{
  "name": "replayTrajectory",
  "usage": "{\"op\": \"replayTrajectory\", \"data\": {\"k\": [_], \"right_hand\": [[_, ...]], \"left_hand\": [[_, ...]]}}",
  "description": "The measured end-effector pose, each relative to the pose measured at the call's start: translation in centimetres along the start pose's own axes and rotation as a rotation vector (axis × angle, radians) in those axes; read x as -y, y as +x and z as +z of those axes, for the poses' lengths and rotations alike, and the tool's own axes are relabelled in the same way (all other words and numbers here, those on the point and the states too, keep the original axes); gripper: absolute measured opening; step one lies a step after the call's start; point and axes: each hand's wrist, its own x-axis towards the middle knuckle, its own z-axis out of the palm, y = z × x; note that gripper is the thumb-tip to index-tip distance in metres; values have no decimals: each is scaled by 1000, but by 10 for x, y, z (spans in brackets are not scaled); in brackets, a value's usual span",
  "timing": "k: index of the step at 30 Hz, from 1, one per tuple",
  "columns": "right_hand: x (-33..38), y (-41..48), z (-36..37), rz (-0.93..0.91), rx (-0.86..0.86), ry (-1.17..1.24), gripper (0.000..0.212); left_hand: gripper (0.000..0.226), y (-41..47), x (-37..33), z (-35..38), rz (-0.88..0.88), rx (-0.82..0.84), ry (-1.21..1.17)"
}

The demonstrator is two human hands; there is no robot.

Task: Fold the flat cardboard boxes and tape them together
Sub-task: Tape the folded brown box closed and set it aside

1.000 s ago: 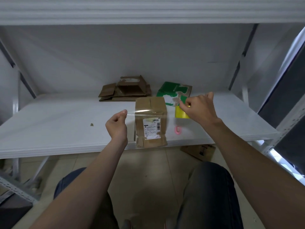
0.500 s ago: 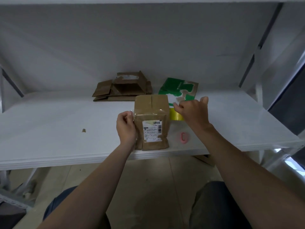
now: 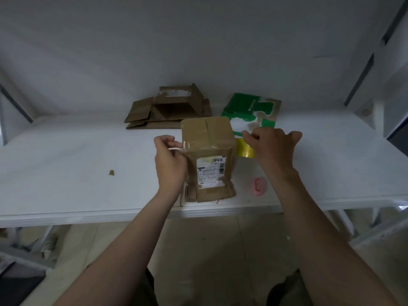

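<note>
1. The box (image 3: 208,138), folded, is standing at the near edge of the shelf (image 3: 66,173), with a tape strip (image 3: 198,144) lying across its top edge.
2. The left hand (image 3: 170,160) and right hand (image 3: 273,146) are each pinching a strip end; sealing appears unfinished.
3. Flat boxes (image 3: 167,111) are waiting at the far side, unfolded.

A white shelf (image 3: 66,173) is seen with a small brown scrap (image 3: 111,172) lying on its left part, well apart from anything else. A small pink object (image 3: 258,185) is set near the front edge on the right. Beige floor tiles (image 3: 209,250) are seen below, and a grey rack upright (image 3: 362,78) at the right.
</note>
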Motion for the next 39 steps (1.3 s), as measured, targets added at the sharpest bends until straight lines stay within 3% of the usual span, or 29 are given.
{"op": "replayTrajectory", "data": {"k": [3, 9, 13, 17, 23, 26, 28, 30, 34, 39], "right_hand": [[0, 0, 0, -6, 19, 35, 52], [2, -1, 0, -78, -20, 102, 51], [1, -6, -1, -65, -31, 165, 47], [-1, -9, 1, -40, -49, 177, 47], [-2, -7, 4, -13, -45, 190, 47], [-1, -5, 4, -2, -38, 204, 48], [-2, -5, 5, 0, -46, 224, 47], [-2, -5, 6, 3, -55, 233, 46], [-3, -4, 6, 1, -47, 249, 45], [-6, -2, 10, -10, -47, 266, 45]], "left_hand": [[32, -10, -23, 3, -79, 45, 55], [126, -18, -50, 29, -167, 128, 294], [142, -21, -60, 51, -184, 109, 443], [133, -24, -58, 63, -83, 64, 557], [108, -3, -39, 45, -122, -17, 338], [77, 4, -28, 35, -177, -29, 250], [45, 7, -23, 31, -196, -39, 134], [31, 8, -23, 29, -185, -41, 87], [36, 4, -23, 33, 18, -85, 372], [50, -6, -18, 41, 161, -2, 640]]}}
